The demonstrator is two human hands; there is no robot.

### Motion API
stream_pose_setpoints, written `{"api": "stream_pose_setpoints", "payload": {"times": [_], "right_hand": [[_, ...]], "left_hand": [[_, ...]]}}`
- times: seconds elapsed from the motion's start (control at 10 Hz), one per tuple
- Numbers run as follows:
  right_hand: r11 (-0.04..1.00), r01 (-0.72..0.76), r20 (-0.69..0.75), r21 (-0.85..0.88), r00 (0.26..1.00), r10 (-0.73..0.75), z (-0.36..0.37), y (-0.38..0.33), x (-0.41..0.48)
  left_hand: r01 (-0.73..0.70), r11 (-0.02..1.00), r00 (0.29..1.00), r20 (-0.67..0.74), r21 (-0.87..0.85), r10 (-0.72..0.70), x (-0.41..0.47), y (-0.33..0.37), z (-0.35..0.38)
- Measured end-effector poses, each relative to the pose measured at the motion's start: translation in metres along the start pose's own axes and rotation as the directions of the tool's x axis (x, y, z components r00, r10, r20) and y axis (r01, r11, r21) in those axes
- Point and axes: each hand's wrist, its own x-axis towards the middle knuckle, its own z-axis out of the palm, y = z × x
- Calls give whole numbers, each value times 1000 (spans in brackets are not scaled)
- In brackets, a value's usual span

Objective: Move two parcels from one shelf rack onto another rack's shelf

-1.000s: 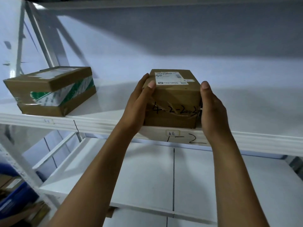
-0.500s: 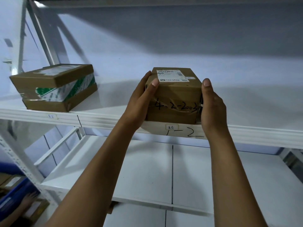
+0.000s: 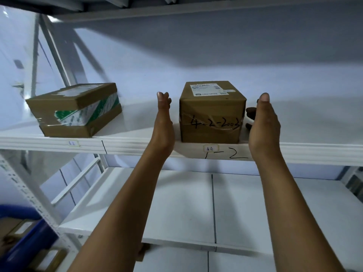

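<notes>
White metal rack (image 3: 25,193) w/ white boards, pale wall behind, light coming from upper left. Upper shelf (image 3: 137,144) runs across the view; its front lip has a small tag & handwritten "1-2" just below the box.

Box (image 3: 212,112) sits upright on the shelf, near the front edge, centre-right. Brown card, white label on top, clear tape across the front, "4-2-2003" in marker on the front face.

L hand (image 3: 164,122) is open, fingers straight & pointing up/forward, just left of the box w/ a visible gap, not touching. R hand (image 3: 264,122) is open too, palm facing the box's right side, slightly cupped; fingertips curl in behind the corner, can't tell if they touch. Neither hand grips anything, both wrists cross the shelf lip.

2nd box (image 3: 76,109) w/ green-white tape lies further left on the same shelf, turned at an angle, well apart from the hands.

Lower shelf (image 3: 176,209) below is bare white board w/ a dark seam. Blue bin (image 3: 21,246) at bottom left, contents blurred
</notes>
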Motion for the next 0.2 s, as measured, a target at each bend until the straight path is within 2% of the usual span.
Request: {"api": "stream_pose_setpoints", "payload": {"times": [0.1, 0.2], "right_hand": [[994, -104, -27, -21, 994, 103, -10, -7, -9], [982, -148, -59, -116, 988, 142, -24, -20, -35]], "left_hand": [[-16, 1000, 1000, 22, 18, 15, -14, 0, -10], [25, 989, 997, 64, 144, -34, -36, -2, -33]]}}
